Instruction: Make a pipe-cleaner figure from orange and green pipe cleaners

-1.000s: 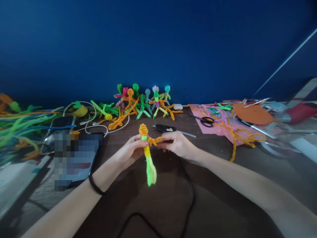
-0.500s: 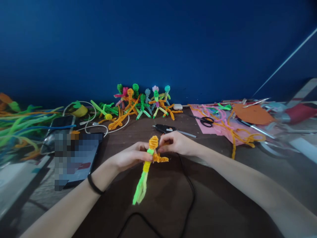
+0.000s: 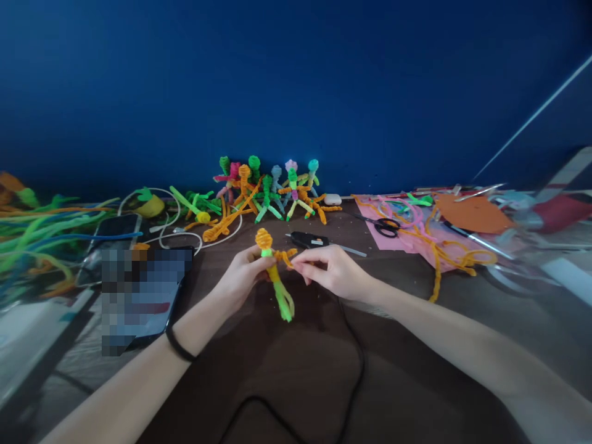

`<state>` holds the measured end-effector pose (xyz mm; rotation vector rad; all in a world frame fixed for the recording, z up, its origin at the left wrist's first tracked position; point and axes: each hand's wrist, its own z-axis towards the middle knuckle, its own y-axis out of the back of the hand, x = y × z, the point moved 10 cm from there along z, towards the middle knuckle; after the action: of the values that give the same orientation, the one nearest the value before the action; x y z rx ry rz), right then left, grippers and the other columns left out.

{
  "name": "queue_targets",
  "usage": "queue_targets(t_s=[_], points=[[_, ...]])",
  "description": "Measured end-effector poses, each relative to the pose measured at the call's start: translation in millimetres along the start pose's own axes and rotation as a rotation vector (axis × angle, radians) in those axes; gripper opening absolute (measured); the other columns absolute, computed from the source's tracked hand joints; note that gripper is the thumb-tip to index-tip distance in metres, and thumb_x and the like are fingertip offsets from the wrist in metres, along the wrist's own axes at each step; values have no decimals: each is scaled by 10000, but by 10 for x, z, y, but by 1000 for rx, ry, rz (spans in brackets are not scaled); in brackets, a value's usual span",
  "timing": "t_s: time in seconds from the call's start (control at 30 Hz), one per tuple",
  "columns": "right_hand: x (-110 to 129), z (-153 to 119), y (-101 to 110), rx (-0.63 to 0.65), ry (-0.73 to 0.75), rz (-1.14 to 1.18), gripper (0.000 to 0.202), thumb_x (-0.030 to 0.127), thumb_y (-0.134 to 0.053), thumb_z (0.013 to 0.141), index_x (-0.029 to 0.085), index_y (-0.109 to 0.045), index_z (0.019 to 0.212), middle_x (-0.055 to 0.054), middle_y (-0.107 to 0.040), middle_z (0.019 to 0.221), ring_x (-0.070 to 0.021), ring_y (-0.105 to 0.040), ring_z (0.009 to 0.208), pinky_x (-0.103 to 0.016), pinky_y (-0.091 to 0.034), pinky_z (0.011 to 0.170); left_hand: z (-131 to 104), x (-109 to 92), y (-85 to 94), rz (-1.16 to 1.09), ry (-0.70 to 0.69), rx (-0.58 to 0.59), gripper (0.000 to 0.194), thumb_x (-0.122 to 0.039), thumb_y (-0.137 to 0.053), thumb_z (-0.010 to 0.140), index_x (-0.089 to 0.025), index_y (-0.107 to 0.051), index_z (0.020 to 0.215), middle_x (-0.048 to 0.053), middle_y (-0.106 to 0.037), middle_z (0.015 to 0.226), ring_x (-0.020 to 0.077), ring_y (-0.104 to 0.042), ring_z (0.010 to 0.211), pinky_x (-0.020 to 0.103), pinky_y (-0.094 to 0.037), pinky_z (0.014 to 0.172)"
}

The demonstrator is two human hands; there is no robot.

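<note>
My left hand pinches a pipe-cleaner figure at its body, above the table. The figure has a coiled orange head, a green neck, a yellow middle and light green legs hanging down to the right. An orange coiled arm sticks out from its right side. The fingertips of my right hand are closed on the end of that arm. Behind my right hand lies a black glue gun with a clear glue stick in its back.
Several finished pipe-cleaner figures stand against the blue wall. Black scissors lie on pink sheets at right. A tablet-like device, a phone and loose pipe cleaners are at left. A black cord crosses the table in front.
The figure has moved up and left, and its legs have swung to the right. My right hand has shifted from beside its head to the end of the orange arm.
</note>
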<state>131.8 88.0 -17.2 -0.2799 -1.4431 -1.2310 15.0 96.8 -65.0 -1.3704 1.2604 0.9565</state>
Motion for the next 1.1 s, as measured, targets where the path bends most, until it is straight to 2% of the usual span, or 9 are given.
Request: queue_targets(t_s=[0.13,0.27,0.33,0.47,0.57,0.7,0.83,0.97,1.1], points=[[-167,33,-61,51,-60,43,220,259,-476,823,121,-641,778,6,-563,566,-54,-436,459,-180,-342,454,-1,-1,14,-175,23,-17,123,-153,-670,554,-163,-594,650,-29,-594,636,98,-529,582,209,-418,551],[-297,50,-116,106,-133,155,236,298,-509,804,111,-652,798,8,-558,554,-38,-396,402,-176,-329,411,-17,59,-6,-225,71,22,132,-125,-652,541,-158,-593,654,-27,-583,606,92,-517,568,209,-411,558],[-321,52,-154,148,-148,213,246,319,-536,786,104,-656,795,12,-549,535,-36,-399,397,-173,-329,405,-40,108,-70,-230,117,101,149,-127,-651,536,-156,-593,670,-18,-578,587,94,-509,550,215,-399,545],[-386,59,-162,179,-194,258,263,365,-615,711,103,-641,702,24,-527,498,-37,-413,393,-168,-313,390,-139,136,-291,-251,176,354,138,-164,-662,536,-153,-594,655,-12,-536,522,86,-460,485,223,-366,503],[-397,65,-136,173,-209,275,268,377,-623,696,110,-619,675,32,-514,484,-43,-424,399,-173,-334,402,-188,156,-344,-181,193,432,121,-188,-662,542,-153,-603,641,-6,-530,525,98,-464,480,238,-356,500],[-328,69,-26,78,-187,178,284,397,-607,712,121,-599,643,35,-497,486,-50,-415,422,-182,-333,417,-156,165,-288,34,146,373,98,-179,-660,549,-153,-626,638,3,-562,569,116,-489,524,243,-351,527],[-103,44,112,-76,-50,-9,244,355,-608,728,132,-611,631,19,-528,538,-65,-435,494,-191,-332,469,-108,130,-283,248,54,322,132,-166,-632,598,-142,-662,724,14,-592,630,134,-499,586,239,-342,546],[123,-13,174,-178,90,-140,190,281,-572,770,138,-621,654,2,-571,599,-77,-468,547,-200,-349,523,-33,75,-158,243,-17,172,94,-185,-627,608,-142,-638,691,4,-580,622,138,-504,597,241,-353,558],[133,-20,119,-158,92,-116,175,221,-507,809,135,-629,716,-4,-586,627,-87,-507,582,-199,-378,549,-3,-3,8,155,-68,12,94,-183,-629,605,-144,-619,689,-15,-561,613,116,-495,592,225,-359,558]])
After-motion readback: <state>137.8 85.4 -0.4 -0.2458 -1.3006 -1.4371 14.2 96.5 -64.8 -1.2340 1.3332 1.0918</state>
